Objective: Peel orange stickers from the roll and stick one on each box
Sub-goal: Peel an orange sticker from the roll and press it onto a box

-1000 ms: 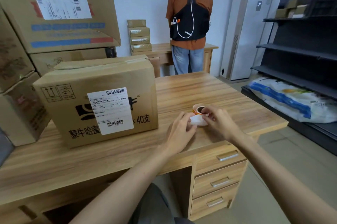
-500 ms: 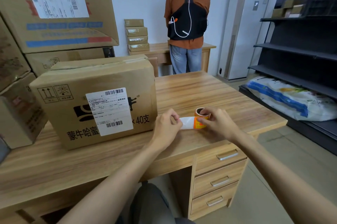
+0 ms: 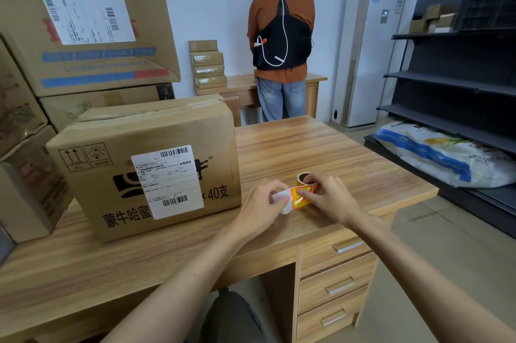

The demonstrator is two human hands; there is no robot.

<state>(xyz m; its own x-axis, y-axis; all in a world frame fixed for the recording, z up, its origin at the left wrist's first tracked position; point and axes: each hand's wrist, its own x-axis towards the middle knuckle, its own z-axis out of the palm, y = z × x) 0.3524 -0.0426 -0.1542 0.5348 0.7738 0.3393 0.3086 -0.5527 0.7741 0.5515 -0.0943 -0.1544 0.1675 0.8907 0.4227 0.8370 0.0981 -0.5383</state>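
Sticker roll (image 3: 304, 178), head view: it is being held low over the front right part of the worktop (image 3: 321, 144), just right of the box (image 3: 145, 164) and apart from it.

- The roll is being gripped by the right hand (image 3: 332, 200), fingers curled over its top. A finger is being pressed near the edge of the orange sticker (image 3: 301, 197).
- The white backing strip (image 3: 280, 200) is being pinched at its free end by the left hand (image 3: 261, 210). Both grips are narrow and closed on the strip and the roll.
- The strip is being kept taut between the two hands, probably so that the sticker is being presented flat and a corner can be lifted cleanly.
- Whether a corner is being raised yet cannot be told.
- The box is being left square-on to the person, its shipping label (image 3: 167, 180) facing forward and bare cardboard showing around it. No orange sticker is being shown on it.
- More cartons (image 3: 83, 35) are being kept stacked at the left, likely awaiting the same step.
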